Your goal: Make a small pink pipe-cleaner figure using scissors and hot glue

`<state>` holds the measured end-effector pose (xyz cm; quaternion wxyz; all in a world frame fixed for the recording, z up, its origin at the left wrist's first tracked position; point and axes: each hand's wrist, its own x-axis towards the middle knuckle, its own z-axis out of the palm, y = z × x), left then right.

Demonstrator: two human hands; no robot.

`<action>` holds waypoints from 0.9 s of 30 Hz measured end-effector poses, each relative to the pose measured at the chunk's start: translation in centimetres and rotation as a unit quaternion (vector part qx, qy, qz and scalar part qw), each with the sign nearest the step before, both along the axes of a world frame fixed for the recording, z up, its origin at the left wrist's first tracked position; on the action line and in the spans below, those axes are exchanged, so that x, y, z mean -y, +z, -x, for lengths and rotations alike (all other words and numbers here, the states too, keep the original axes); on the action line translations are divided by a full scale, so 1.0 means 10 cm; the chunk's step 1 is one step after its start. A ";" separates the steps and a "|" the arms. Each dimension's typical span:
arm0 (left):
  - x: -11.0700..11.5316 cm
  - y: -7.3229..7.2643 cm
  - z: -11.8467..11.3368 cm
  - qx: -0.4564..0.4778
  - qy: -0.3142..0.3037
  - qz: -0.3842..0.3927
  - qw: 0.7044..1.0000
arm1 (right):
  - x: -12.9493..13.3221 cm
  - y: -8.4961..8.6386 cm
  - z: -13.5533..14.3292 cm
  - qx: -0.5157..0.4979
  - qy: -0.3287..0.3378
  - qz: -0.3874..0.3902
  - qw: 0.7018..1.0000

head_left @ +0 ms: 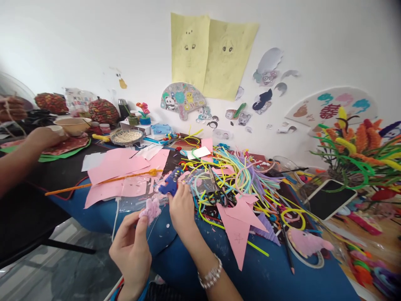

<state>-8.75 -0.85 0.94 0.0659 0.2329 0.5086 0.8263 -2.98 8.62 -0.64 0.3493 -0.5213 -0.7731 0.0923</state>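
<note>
Pinched between the thumb and fingers of my left hand [134, 242] is a small pink fuzzy star-shaped piece [151, 210]. My right hand [182, 209], with a beaded bracelet [210, 274] on its wrist, is wrapped around a blue glue gun [171, 184]. The glue gun sits above and to the right of the pink piece, apart from it. A thin pale strand hangs below the pink piece. Behind both hands lie a clear plastic sheet [134, 202] and pink paper sheets [115, 163]. An orange pipe cleaner [100, 182] rests across the paper.
Heaped pipe cleaners [244, 167], scissors [219, 194] and pink paper scraps [238, 234] cover the table's middle right. A pencil [288, 246], a pink fuzzy headband [307, 244] and a phone [330, 200] lie farther right. At left, another person's hand [46, 140] is near a bowl [73, 125].
</note>
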 end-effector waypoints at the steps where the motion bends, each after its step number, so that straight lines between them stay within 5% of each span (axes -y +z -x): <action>1: 0.00 -0.01 -0.01 -0.008 -0.008 0.006 1.000 | -0.11 0.00 0.12 0.005 -0.004 0.004 1.000; 6: 0.00 -0.08 0.02 0.005 -0.176 0.094 0.980 | -0.28 -0.06 0.31 -0.020 0.008 0.016 1.000; 9: -0.05 -0.11 0.07 0.026 -0.253 0.141 0.957 | -0.20 -0.06 0.10 -0.072 0.028 0.012 0.997; 17: -0.18 -0.15 0.03 0.093 -0.325 0.199 0.920 | 0.30 0.06 -0.61 -0.266 0.094 0.043 0.959; 21: -0.13 -0.08 -0.07 0.078 -0.388 0.204 0.895 | 0.59 0.07 -0.91 -0.372 0.150 0.126 0.907; 27: -0.08 0.09 -0.27 0.002 -0.533 0.249 0.809 | 0.72 0.06 -1.33 -0.461 0.098 0.322 0.821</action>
